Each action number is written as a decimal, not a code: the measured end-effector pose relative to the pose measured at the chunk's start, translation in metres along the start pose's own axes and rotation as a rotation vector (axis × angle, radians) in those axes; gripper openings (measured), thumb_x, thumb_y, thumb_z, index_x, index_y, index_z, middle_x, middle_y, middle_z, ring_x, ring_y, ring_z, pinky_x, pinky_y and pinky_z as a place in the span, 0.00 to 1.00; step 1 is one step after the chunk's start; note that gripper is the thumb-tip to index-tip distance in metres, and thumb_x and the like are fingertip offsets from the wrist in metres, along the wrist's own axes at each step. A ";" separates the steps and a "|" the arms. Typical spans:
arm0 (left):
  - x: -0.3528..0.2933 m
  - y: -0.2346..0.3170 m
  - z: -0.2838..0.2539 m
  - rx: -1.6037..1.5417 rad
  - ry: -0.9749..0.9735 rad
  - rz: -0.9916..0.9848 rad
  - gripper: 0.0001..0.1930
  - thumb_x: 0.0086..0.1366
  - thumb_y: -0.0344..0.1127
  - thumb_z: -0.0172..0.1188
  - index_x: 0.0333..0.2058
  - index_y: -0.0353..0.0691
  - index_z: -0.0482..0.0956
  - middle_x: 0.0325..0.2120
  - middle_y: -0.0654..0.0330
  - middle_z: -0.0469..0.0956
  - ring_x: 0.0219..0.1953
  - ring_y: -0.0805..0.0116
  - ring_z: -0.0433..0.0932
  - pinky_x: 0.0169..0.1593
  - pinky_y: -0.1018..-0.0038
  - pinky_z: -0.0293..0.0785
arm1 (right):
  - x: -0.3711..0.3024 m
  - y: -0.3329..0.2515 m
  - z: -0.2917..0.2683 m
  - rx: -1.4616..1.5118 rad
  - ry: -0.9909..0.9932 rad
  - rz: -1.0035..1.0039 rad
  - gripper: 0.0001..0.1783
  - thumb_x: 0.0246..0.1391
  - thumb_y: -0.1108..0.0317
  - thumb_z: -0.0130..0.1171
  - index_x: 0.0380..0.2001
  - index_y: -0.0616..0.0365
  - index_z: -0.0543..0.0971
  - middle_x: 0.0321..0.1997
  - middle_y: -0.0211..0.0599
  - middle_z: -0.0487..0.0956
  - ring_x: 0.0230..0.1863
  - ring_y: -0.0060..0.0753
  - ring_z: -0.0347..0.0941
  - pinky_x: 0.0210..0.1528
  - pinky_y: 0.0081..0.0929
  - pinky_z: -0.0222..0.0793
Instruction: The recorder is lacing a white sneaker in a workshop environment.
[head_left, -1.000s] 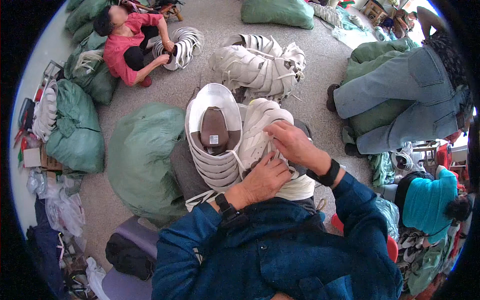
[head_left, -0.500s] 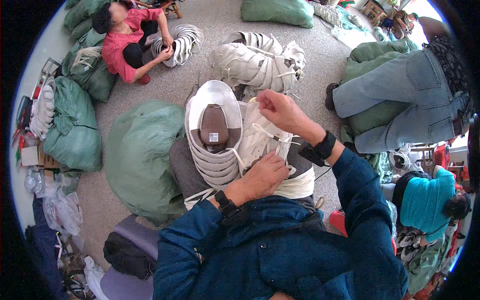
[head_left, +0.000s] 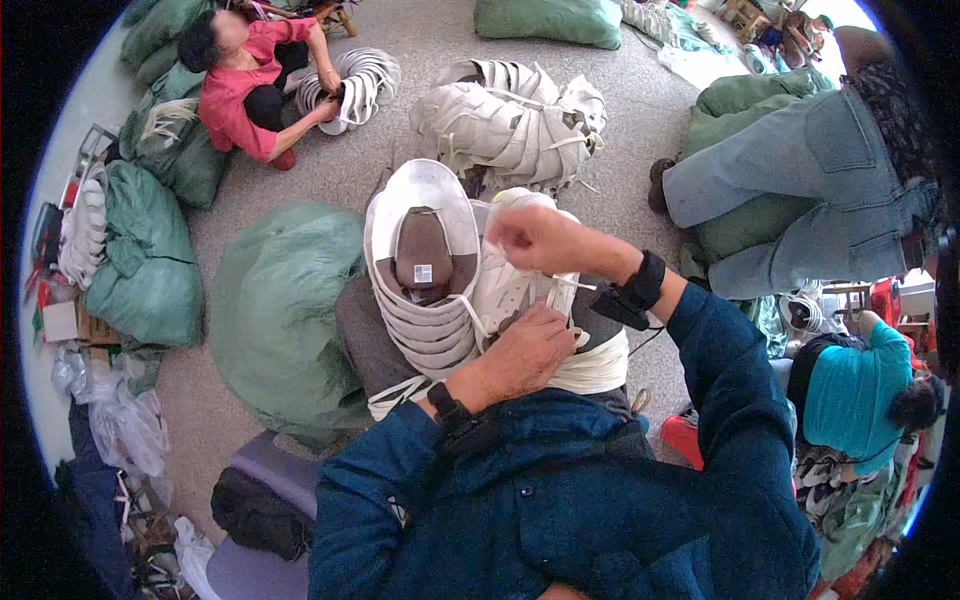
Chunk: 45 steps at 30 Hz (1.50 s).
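A pale shoe upper (head_left: 497,297) with eyelets and a white lace lies across my lap. Over its near end my left hand (head_left: 528,352) is closed, fingers curled on the material. My right hand (head_left: 535,240) hovers above the far part of the upper, fingertips pinched together; what they hold is hidden. Beside the upper, on my left thigh, rests a nested stack of white shoe uppers (head_left: 425,335), the top one showing a brown tongue (head_left: 422,250) with a white label. A bundle of white laces (head_left: 592,368) lies by my right thigh.
A large green sack (head_left: 285,315) stands at my left. Ahead on the floor lies a tied bundle of uppers (head_left: 510,120). A person in red (head_left: 250,95) handles a ring of uppers at far left. Someone in jeans (head_left: 780,190) bends over green sacks at right; a person in teal (head_left: 850,390) sits behind.
My right hand has moved down and to the left over the upper, covering where the lace loop showed. My left hand stays on the near end. The person in red has shifted a hand.
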<state>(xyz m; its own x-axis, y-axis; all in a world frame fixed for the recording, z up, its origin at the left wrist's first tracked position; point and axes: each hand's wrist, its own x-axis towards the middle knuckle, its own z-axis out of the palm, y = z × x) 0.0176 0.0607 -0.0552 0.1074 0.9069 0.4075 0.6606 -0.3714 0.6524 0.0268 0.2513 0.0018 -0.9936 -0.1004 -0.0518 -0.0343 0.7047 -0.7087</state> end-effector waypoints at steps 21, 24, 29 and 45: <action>0.011 0.021 -0.035 -0.078 0.113 -0.005 0.06 0.69 0.30 0.55 0.34 0.33 0.76 0.35 0.50 0.79 0.40 0.56 0.78 0.58 0.61 0.68 | -0.063 0.050 0.028 0.035 0.518 0.243 0.29 0.50 0.67 0.65 0.56 0.61 0.71 0.52 0.52 0.72 0.54 0.57 0.72 0.56 0.42 0.70; 0.011 0.051 -0.073 -0.926 -0.286 -0.554 0.13 0.74 0.35 0.51 0.34 0.32 0.78 0.28 0.56 0.80 0.32 0.67 0.80 0.50 0.69 0.72 | -0.059 0.054 0.025 0.016 0.490 0.252 0.29 0.53 0.67 0.64 0.58 0.60 0.70 0.56 0.50 0.72 0.58 0.53 0.70 0.58 0.39 0.68; 0.011 0.061 -0.079 -0.881 -0.409 -0.367 0.14 0.75 0.37 0.49 0.35 0.33 0.78 0.25 0.58 0.79 0.29 0.68 0.80 0.38 0.72 0.74 | -0.055 0.047 0.028 -0.467 0.679 0.057 0.29 0.49 0.70 0.65 0.56 0.57 0.72 0.52 0.47 0.74 0.54 0.50 0.72 0.60 0.45 0.64; 0.004 0.002 -0.018 -0.105 0.000 -0.016 0.05 0.63 0.29 0.58 0.31 0.33 0.75 0.32 0.50 0.74 0.40 0.49 0.72 0.47 0.60 0.69 | -0.032 0.023 0.007 -0.393 0.001 0.008 0.15 0.49 0.75 0.57 0.42 0.51 0.77 0.30 0.33 0.77 0.40 0.41 0.74 0.48 0.39 0.60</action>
<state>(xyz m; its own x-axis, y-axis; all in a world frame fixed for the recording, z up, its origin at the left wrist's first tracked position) 0.0060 0.0599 -0.0403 0.0977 0.9130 0.3960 0.5812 -0.3754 0.7220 0.0584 0.2655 -0.0176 -0.9941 -0.0935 -0.0557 -0.0651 0.9208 -0.3845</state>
